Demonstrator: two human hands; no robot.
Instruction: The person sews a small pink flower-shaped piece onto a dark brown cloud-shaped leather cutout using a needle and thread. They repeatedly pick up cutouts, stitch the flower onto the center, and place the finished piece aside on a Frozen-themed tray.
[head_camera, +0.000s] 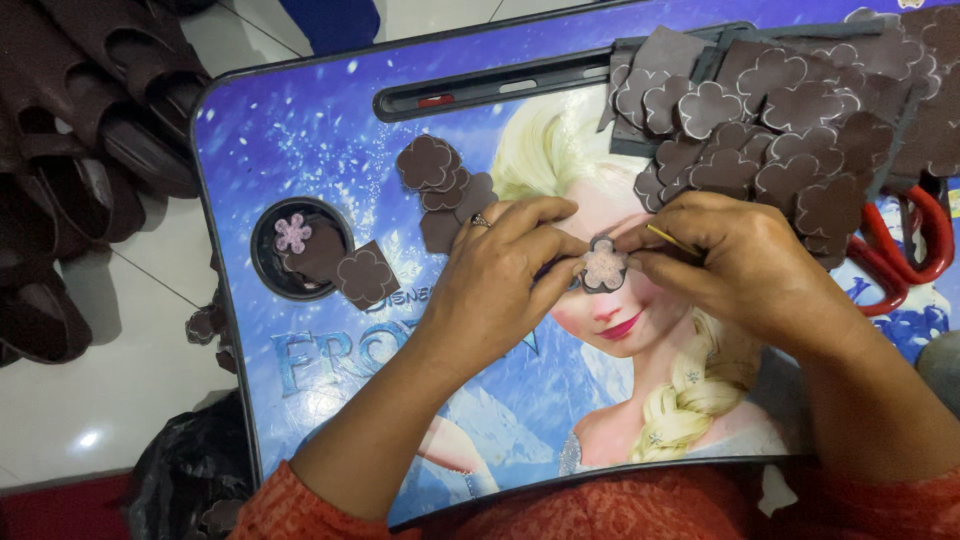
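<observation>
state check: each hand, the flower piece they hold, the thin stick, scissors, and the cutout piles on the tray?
left hand: pinching the flower piece's left edge
right hand: pinching its right edge, holding the thin stick
flower piece: held above the tray, pale flower facing up
thin stick: gripped in right fingers
red scissors: lying on tray, partly under cutouts
brown flower cutouts: heaped, overlapping
lap tray: flat
</observation>
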